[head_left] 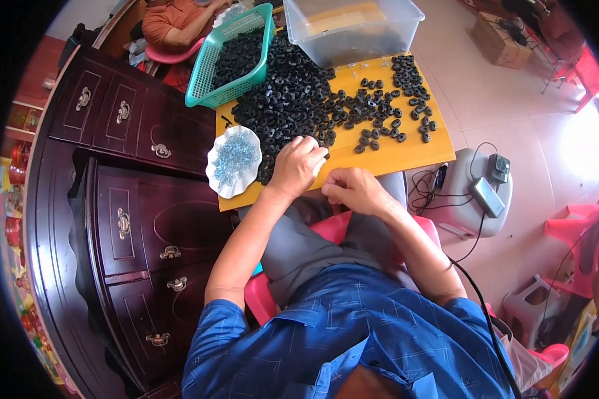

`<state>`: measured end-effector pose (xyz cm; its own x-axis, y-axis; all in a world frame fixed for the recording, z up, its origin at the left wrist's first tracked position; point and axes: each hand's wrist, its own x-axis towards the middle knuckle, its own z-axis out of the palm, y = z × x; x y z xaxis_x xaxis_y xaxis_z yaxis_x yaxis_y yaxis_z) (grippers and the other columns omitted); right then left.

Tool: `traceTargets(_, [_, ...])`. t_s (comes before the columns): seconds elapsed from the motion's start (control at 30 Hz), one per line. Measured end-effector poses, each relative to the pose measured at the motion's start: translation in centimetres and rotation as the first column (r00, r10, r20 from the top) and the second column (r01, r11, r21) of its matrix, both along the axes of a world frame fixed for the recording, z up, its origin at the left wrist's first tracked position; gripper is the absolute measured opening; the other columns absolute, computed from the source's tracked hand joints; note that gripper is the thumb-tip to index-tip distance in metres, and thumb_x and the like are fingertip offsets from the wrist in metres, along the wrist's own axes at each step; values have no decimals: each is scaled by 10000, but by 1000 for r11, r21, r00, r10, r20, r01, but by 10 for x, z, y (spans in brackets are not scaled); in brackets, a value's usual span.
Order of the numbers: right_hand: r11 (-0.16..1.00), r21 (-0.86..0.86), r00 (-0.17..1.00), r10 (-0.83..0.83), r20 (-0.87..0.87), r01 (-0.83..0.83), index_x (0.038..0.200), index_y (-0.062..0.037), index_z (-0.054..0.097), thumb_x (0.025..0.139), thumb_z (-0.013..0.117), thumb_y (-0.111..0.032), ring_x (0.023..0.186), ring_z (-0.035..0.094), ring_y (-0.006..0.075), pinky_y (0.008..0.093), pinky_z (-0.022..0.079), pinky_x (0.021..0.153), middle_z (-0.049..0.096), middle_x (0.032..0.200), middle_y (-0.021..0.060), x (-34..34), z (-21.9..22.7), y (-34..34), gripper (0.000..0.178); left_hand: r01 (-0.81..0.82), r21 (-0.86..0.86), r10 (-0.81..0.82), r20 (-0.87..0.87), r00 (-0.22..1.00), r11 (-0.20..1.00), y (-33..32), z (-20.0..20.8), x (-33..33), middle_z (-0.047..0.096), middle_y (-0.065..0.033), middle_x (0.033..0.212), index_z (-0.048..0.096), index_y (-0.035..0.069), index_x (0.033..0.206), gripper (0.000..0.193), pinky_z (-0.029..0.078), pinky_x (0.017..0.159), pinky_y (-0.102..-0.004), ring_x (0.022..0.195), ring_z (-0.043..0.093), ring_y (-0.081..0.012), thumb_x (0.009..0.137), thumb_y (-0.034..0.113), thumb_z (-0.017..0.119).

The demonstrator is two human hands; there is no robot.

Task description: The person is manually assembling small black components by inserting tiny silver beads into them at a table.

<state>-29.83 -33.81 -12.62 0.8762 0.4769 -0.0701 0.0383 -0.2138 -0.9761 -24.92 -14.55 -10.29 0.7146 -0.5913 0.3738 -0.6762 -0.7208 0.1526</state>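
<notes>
My left hand [297,165] rests on the yellow board [393,156] at the near edge of a big heap of small black rings [293,100], its fingers curled down onto the rings there. Just off the board's front edge, my right hand [353,189] is curled closed over my lap; whether it holds a small part cannot be made out. A white scalloped dish [233,161] filled with small pale blue pieces sits at the board's left corner, next to my left hand. More black rings [396,110] lie scattered across the right half of the board.
A teal basket [206,73] of black rings and a clear plastic bin [353,26] stand at the board's far end. A dark wooden cabinet [113,199] lies to my left. Another person [176,20] sits beyond the basket. A grey stool [469,193] with devices and cables stands on the right.
</notes>
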Motion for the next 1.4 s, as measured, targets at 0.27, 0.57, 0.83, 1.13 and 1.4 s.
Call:
traceTargets(0.27, [972, 162, 983, -156, -97, 170, 954, -17, 650, 1012, 609, -232, 716, 643, 93, 253, 521, 657, 691, 800, 28, 9, -6, -3, 227, -9, -275, 11, 9, 1000, 961, -5, 12, -2, 649, -90, 869, 691, 52, 926, 57, 529, 703, -381, 788, 644, -285, 870, 62, 687])
traceTargets(0.57, [625, 607, 838, -149, -525, 491, 1212, -83, 576, 1067, 539, -293, 865, 651, 96, 257, 522, 806, 673, 968, 11, 8, 19, -4, 258, -50, -544, -121, -274, 954, 837, -34, 41, -11, 663, -88, 910, 686, -7, 977, 82, 546, 675, -283, 767, 674, -173, 897, 6, 685])
traceTargets(0.83, [340, 759, 827, -136, -545, 556, 1061, -103, 623, 1046, 586, -302, 763, 605, 62, 231, 519, 766, 635, 906, -24, 17, 1, -13, 203, -18, -540, -240, -403, 883, 841, -56, 56, 15, 679, -66, 885, 707, -1, 995, 133, 534, 692, -257, 768, 666, -131, 885, 64, 746])
traceTargets(1.13, [348, 744, 806, -61, -589, 570, 1071, -101, 602, 1045, 586, -271, 772, 639, 93, 250, 544, 769, 657, 936, 11, 17, 4, -14, 172, -51, -349, 1, -143, 990, 936, -60, 23, 136, 710, -84, 836, 755, 32, 977, 122, 540, 656, -283, 695, 679, -159, 864, 72, 730])
traceTargets(1.4, [420, 683, 784, -125, -608, 597, 1105, -98, 631, 1042, 594, -243, 779, 628, 61, 222, 533, 762, 673, 952, 3, 17, 7, -15, 162, -50, 1, 50, -80, 996, 999, -88, 0, 195, 700, -71, 957, 766, 156, 1001, 160, 562, 791, -408, 897, 693, -295, 861, 202, 706])
